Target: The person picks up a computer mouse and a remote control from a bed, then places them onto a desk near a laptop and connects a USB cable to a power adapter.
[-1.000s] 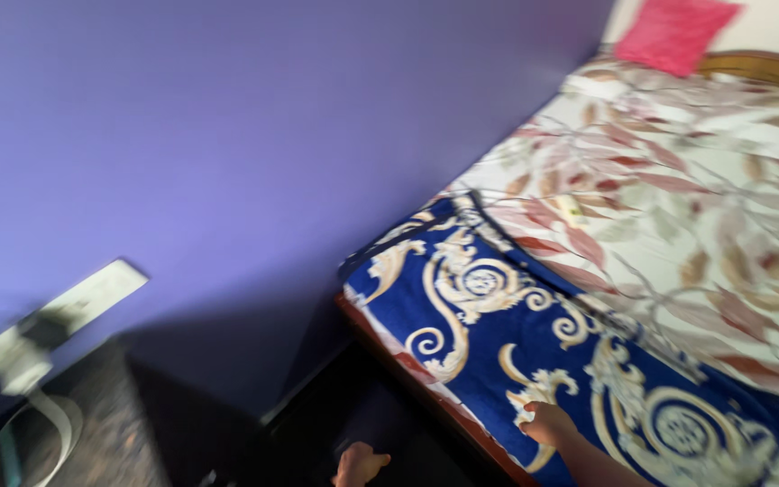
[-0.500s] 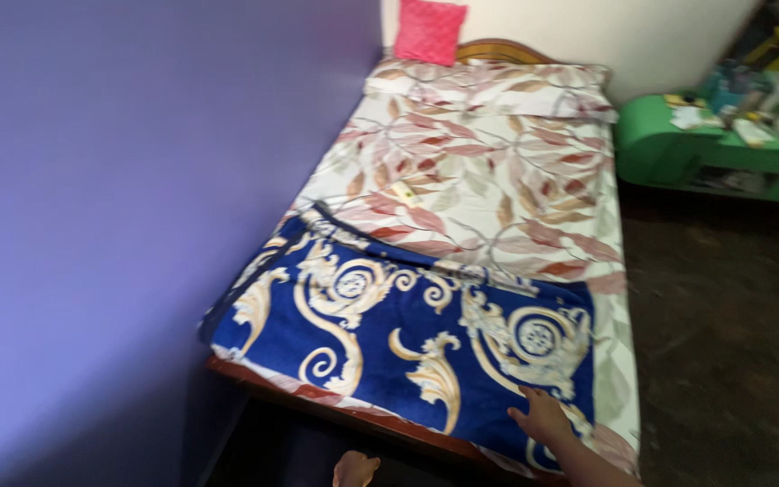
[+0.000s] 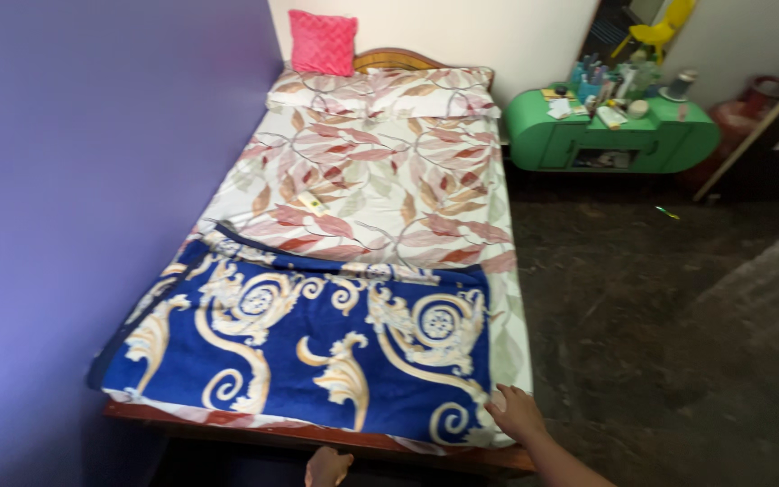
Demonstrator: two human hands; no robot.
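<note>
The blue blanket point(image 3: 317, 347) with cream swirls lies flat over the foot of the bed point(image 3: 380, 189); the right hand point(image 3: 517, 412) rests open on its near corner, fingers spread, as if to press it smooth; the left hand point(image 3: 328, 467) hangs low below the bed edge, loosely curled, holding nothing.

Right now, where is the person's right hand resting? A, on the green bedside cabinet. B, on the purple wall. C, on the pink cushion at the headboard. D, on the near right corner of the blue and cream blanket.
D: the right hand lies on the near right corner of the blue and cream blanket at the foot of the bed, far from the pink cushion and the green cabinet.
</note>
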